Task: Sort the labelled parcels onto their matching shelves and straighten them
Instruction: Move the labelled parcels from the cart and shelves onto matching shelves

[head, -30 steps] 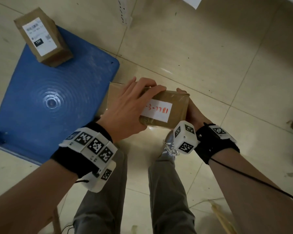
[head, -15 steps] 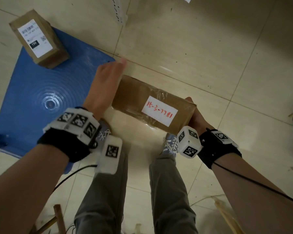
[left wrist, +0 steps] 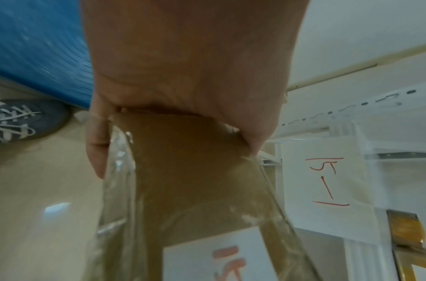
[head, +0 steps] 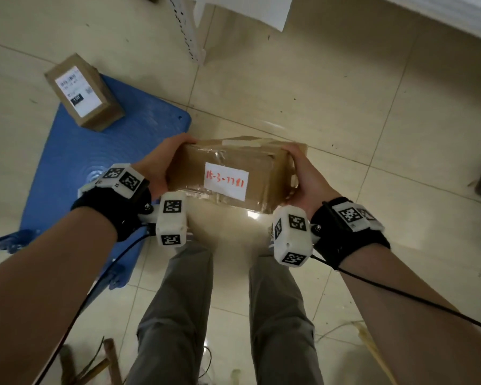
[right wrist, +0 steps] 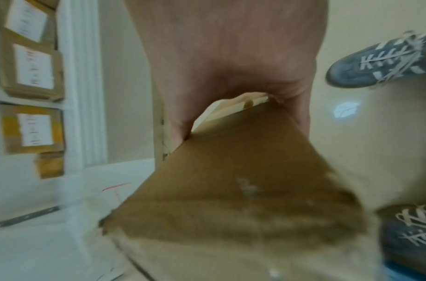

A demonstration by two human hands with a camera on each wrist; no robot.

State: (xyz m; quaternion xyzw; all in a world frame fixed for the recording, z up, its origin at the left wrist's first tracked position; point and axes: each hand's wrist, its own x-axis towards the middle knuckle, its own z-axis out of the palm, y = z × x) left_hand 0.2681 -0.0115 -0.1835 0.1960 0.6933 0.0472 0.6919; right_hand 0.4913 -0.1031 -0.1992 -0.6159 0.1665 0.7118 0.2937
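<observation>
Hands hold 1 brown parcel up in the air, above the tiled floor and in front of the person's grey trouser legs. The left hand grips the left end of the parcel, with its fingers curled over the far top edge and its thumb on the near side. The right hand grips the right end the same way. The parcel lies level and is wrapped in clear tape. A white label with red writing faces up on it.

Behind and to the left, a smaller parcel with a printed label sits on the far corner of a blue board. It is well apart from the held parcel.

A white shelf post stands at the top of the head view. In the left wrist view, a white paper sign with red marks hangs on the shelf frame. In the right wrist view, more labelled parcels sit stacked on the shelves, and 2 grey shoes with white laces stand on the floor.
</observation>
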